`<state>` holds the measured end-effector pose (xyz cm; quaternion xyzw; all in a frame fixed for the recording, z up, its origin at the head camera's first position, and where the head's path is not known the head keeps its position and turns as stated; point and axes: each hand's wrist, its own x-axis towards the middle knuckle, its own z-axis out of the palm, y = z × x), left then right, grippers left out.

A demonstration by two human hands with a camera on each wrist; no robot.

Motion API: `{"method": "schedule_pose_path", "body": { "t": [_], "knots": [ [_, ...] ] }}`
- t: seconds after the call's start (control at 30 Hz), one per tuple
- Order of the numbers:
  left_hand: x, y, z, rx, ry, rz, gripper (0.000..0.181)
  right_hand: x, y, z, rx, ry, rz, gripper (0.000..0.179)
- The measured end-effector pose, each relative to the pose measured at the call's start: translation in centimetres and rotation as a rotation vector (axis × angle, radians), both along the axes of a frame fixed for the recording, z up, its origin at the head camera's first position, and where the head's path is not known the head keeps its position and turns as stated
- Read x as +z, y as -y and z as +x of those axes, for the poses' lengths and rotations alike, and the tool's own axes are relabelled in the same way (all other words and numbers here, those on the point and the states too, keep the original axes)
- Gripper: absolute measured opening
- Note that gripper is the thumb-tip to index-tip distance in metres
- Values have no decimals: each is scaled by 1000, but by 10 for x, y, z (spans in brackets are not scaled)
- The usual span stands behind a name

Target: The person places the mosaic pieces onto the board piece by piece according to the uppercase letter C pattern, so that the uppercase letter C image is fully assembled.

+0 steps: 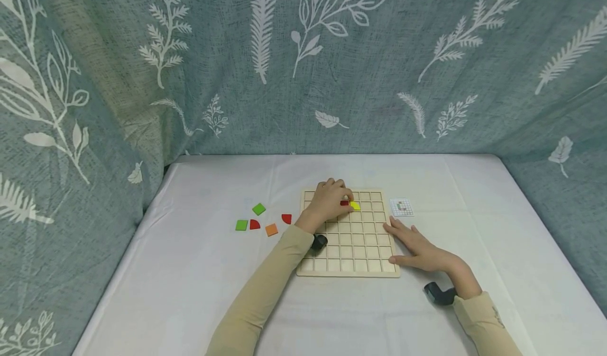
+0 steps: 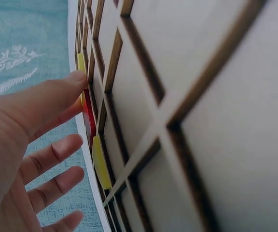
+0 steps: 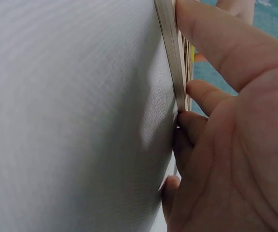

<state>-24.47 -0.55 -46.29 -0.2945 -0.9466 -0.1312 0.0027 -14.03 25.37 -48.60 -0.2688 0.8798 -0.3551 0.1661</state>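
My left hand reaches over the far part of a wooden grid board. Its thumb and index finger pinch a small yellow tile at a cell; the other fingers are spread. Beside that tile a red tile lies in the grid, and a second yellow tile sits past the red one in the left wrist view. My right hand rests at the board's right edge, fingers extended. Thumb and index fingertip touch the rim; the remaining fingers lie beside it, near the white cloth.
Left of the board lie loose tiles: two green ones, two red quarter-circles and an orange square. A small printed pattern card lies at the board's right. A leaf-patterned curtain hangs behind the white-covered table.
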Motion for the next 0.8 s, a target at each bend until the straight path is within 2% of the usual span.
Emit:
{"method": "schedule_pose_path", "body": {
  "t": [0.23, 0.4, 0.8],
  "knots": [
    [2, 3, 4, 18, -15, -31, 25, 0, 0, 0, -6, 11, -3, 77],
    [1, 7, 7, 16, -12, -14, 26, 0, -1, 0, -4, 6, 2, 77],
    [-2, 21, 12, 54, 84, 60, 33, -1, -1, -1, -7, 8, 0, 77]
  ]
}}
